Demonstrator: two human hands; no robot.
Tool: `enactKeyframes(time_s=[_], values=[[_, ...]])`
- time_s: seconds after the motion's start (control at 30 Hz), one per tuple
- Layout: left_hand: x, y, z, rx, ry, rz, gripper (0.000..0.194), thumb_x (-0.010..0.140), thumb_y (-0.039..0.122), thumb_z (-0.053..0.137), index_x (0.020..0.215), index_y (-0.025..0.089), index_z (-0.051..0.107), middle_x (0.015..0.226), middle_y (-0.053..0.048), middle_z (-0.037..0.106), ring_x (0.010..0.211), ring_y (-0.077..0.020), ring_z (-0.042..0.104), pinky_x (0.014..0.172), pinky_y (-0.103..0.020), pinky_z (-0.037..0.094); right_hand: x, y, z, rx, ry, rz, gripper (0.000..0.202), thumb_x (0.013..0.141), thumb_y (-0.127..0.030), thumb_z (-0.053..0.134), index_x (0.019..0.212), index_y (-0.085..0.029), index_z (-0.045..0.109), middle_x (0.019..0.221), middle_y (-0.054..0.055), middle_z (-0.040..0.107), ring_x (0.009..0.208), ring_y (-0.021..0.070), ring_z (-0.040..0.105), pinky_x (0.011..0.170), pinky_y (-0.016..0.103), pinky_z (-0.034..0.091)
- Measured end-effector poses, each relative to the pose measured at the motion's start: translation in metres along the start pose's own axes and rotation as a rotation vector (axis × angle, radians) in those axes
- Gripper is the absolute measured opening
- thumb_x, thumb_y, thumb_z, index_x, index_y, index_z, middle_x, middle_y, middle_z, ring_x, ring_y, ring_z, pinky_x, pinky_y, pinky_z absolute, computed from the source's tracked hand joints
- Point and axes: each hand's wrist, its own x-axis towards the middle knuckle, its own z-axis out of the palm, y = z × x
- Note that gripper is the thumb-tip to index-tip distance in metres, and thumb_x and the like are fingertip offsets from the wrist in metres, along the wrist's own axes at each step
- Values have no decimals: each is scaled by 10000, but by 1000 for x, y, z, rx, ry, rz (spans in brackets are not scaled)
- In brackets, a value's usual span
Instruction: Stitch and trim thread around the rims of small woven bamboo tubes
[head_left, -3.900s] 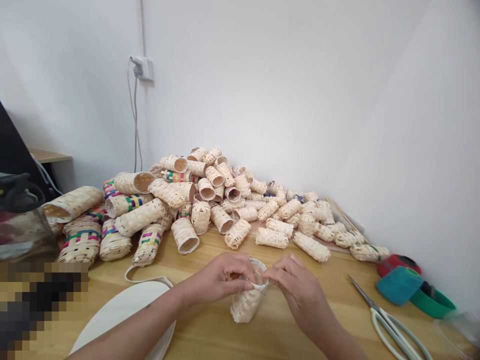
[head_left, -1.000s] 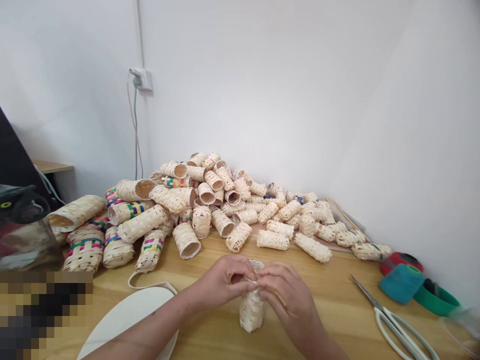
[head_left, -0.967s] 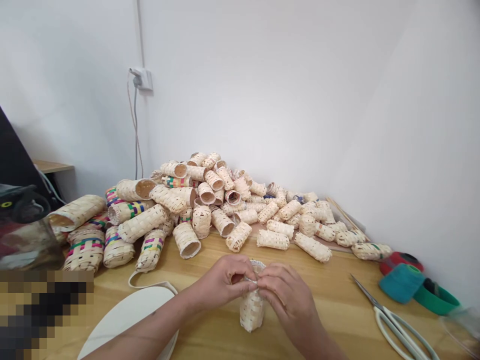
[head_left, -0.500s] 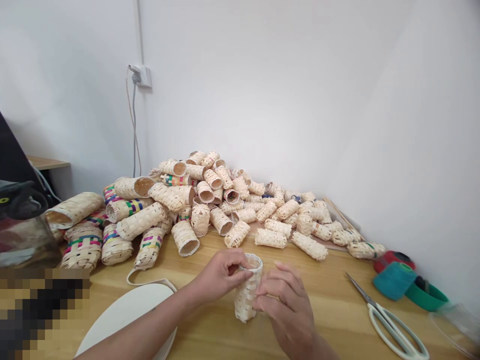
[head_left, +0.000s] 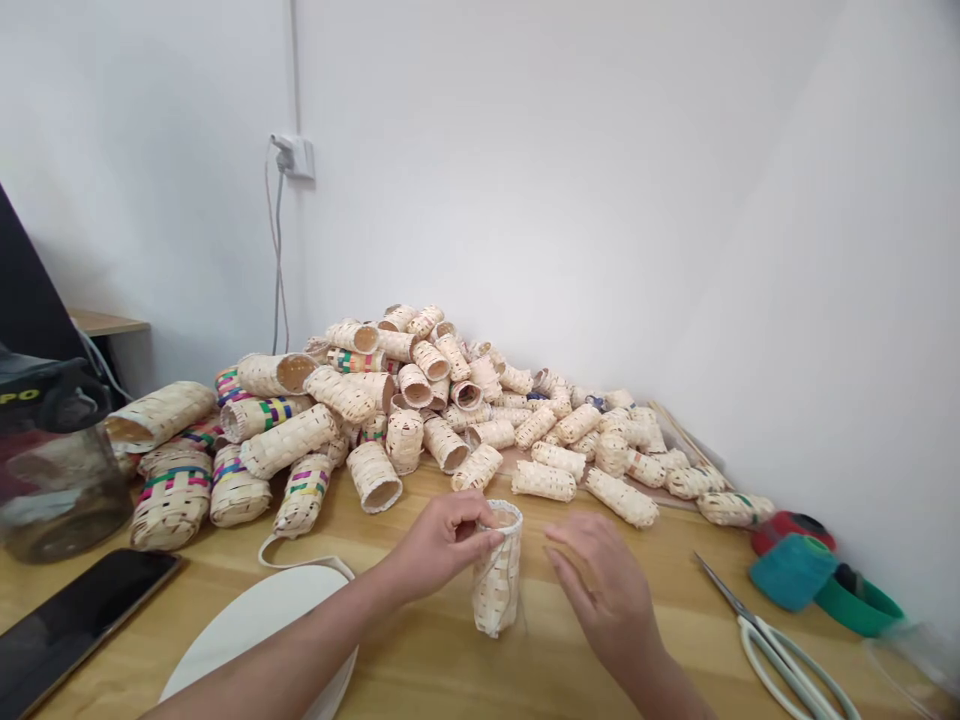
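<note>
A small woven basket [head_left: 496,590], pale and tube-shaped with a whitish bound rim, is held upright over the wooden table [head_left: 420,655]. My left hand [head_left: 450,545] pinches its rim on the left side, thumb outside and fingers at the opening. To the right of the basket, apart from it, my right hand [head_left: 604,585] hovers with its fingers loosely bent and thumb apart; I make out nothing in it. A faint thin line shows by the basket's lower right side, too fine to identify.
Behind lies a heap of woven baskets [head_left: 405,430], some with coloured bands. Scissors [head_left: 772,640] and a blue thread spool [head_left: 793,568] are at right. A white round roll of strap [head_left: 255,625], a phone [head_left: 82,625] and a clear jug [head_left: 64,490] are at left.
My right hand has drawn away from the basket to the right, its fingers opening. The left hand keeps hold of the rim. The view has shifted slightly, showing more of the left side.
</note>
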Motion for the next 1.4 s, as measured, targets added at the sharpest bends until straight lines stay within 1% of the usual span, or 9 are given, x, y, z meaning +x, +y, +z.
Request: enactKeyframes(time_s=[0.07,0.23,0.47,0.6,0.73,1.0,1.13,1.3,1.4], values=[[0,0,1,-7,-22,4,217,815,295,606,714,111,662,679,-27,571,630,-119,483,579,-221,336,2,-5,6,22,-37,-18,191,882,-131,536,1048,-217,572,872,45,646,829,195,591,760,364,480],[-1,-2,3,-6,-30,3,219,817,297,606,730,107,673,703,-43,595,650,-129,502,591,-226,350,4,-13,11,98,-33,74,73,887,-147,534,851,-199,571,738,21,596,706,168,564,635,310,454],[-1,1,3,41,44,35,183,827,263,598,727,125,664,708,-37,599,662,-130,510,603,-227,369,-1,-23,18,103,-89,59,103,886,-154,528,834,-192,608,708,18,592,668,155,546,605,277,427],[-3,3,4,91,111,99,169,840,247,587,742,136,667,712,-38,602,663,-130,509,609,-230,384,-5,-28,30,153,-130,272,174,908,-244,496,800,-198,625,679,12,591,612,144,553,548,243,431],[-5,3,4,155,141,171,133,839,208,584,769,138,672,738,-48,594,677,-133,525,591,-220,393,-9,-24,38,241,-132,468,148,880,-288,527,867,-200,646,694,-1,608,590,135,574,514,212,448],[-7,6,7,327,152,318,138,863,170,542,826,148,673,787,-66,616,717,-141,565,632,-227,430,-9,-26,42,337,-113,607,150,821,-270,566,884,-201,683,693,-6,596,585,128,555,494,196,439],[-8,6,8,416,158,399,135,861,158,536,820,153,664,783,-64,625,703,-139,564,621,-228,423,-7,-29,46,468,-166,702,134,815,-274,582,740,-190,654,669,-15,582,579,128,540,482,198,425],[-7,3,6,452,189,329,151,869,191,529,804,157,661,774,-63,614,698,-144,563,625,-233,429,-5,-21,33,404,-177,603,253,879,-353,513,715,-187,613,691,2,609,658,155,574,600,230,455],[-5,1,3,449,206,262,156,871,205,525,803,161,658,762,-57,605,697,-148,560,629,-238,428,-1,-13,15,290,-132,643,289,912,-391,455,772,-192,611,687,11,632,655,166,589,588,234,450]])
